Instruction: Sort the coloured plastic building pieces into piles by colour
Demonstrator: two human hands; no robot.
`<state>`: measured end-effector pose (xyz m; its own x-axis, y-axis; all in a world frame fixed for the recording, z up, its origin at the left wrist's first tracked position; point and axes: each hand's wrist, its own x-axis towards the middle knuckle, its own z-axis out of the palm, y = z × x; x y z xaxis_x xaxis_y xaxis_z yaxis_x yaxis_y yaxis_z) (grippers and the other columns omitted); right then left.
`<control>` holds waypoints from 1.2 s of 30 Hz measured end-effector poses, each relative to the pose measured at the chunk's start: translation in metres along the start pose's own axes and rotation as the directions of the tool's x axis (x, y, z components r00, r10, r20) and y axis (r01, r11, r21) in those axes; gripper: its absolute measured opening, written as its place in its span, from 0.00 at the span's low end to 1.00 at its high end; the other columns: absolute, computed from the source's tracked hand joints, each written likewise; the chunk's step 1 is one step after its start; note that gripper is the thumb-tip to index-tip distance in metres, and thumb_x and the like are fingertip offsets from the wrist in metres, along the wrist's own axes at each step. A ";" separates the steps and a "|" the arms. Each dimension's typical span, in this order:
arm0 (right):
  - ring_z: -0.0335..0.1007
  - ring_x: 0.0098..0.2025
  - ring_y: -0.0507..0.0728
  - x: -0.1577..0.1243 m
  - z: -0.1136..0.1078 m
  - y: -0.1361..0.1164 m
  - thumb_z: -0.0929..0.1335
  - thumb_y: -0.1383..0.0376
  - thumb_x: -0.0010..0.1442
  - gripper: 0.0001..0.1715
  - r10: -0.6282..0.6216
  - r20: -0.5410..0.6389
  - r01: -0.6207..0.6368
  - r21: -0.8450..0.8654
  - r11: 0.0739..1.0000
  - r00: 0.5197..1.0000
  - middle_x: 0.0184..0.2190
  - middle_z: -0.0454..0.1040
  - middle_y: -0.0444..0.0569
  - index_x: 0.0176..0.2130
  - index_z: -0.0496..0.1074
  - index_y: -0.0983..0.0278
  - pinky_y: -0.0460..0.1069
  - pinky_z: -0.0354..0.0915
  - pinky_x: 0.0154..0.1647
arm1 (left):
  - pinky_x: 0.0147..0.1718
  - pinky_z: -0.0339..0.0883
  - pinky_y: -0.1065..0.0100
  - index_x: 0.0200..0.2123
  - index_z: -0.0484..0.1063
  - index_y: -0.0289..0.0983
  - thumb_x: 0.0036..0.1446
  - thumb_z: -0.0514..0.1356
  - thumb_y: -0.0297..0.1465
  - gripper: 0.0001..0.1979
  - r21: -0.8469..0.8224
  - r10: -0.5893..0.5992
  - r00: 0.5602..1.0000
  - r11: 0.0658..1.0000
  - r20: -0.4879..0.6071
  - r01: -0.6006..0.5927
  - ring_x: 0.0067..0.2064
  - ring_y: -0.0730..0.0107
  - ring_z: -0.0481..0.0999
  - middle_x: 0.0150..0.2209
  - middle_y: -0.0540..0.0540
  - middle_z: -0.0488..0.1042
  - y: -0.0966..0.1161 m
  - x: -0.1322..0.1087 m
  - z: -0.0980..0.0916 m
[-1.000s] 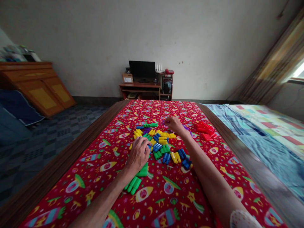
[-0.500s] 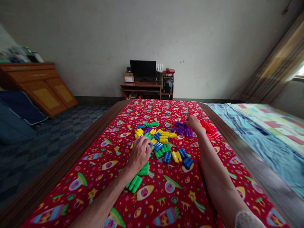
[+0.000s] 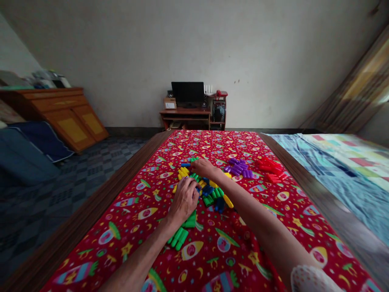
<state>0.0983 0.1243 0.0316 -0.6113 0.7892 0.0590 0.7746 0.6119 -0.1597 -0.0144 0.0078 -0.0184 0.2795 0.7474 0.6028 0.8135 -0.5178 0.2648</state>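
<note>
My left hand (image 3: 184, 196) rests palm down at the near left side of a mixed pile of plastic building blocks, its fingers loosely bent and slightly apart. Yellow blocks (image 3: 182, 173) lie just beyond it, and green blocks (image 3: 180, 238) lie beside its wrist. My right hand (image 3: 205, 167) reaches across the far side of the pile with its fingers curled down. What its fingertips hold is hidden. A blue block (image 3: 185, 165) is close to them. More green blocks (image 3: 213, 197) show between my arms.
Purple blocks (image 3: 239, 167) form a group right of the pile, with red blocks (image 3: 272, 169) farther right. A red patterned cloth (image 3: 223, 259) covers the table. Beyond stands a desk with a monitor (image 3: 187, 93); a bed (image 3: 331, 162) is at the right, a wooden cabinet (image 3: 71, 117) at the left.
My right hand has moved left from between the purple and red groups to the far side of the mixed pile. My left hand stays by the pile. The view has shifted slightly.
</note>
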 end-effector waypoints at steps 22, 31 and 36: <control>0.75 0.44 0.57 -0.135 -0.010 0.121 0.71 0.68 0.55 0.12 0.424 -0.270 -0.384 0.190 0.904 0.865 0.39 0.80 0.50 0.41 0.80 0.62 0.46 0.65 0.44 | 0.49 0.66 0.55 0.34 0.68 0.39 0.59 0.47 0.24 0.11 -0.052 0.028 0.999 0.998 -0.019 -0.029 0.44 0.59 0.71 0.38 0.43 0.71 -0.004 0.001 0.004; 0.75 0.35 0.55 -0.144 -0.038 0.090 0.66 0.64 0.63 0.14 0.323 -0.299 -0.285 0.164 0.944 0.898 0.32 0.80 0.49 0.43 0.79 0.63 0.45 0.63 0.35 | 0.47 0.70 0.60 0.41 0.68 0.40 0.66 0.43 0.32 0.14 -0.333 -0.300 0.939 0.914 -0.169 0.232 0.46 0.63 0.74 0.42 0.44 0.74 -0.023 0.007 -0.014; 0.76 0.44 0.59 -0.182 -0.008 0.066 0.62 0.59 0.67 0.19 0.195 -0.408 -0.093 0.257 0.962 0.892 0.41 0.80 0.55 0.49 0.77 0.63 0.51 0.68 0.47 | 0.51 0.69 0.57 0.40 0.68 0.40 0.64 0.44 0.34 0.14 -0.297 -0.410 0.880 0.894 -0.240 0.335 0.48 0.60 0.74 0.44 0.42 0.74 -0.063 0.005 -0.016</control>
<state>0.2623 0.0217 0.0182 -0.3283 0.8444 0.4232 0.7604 0.5021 -0.4119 -0.0729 0.0375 -0.0202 -0.2099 0.7701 0.6024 0.6696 -0.3358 0.6625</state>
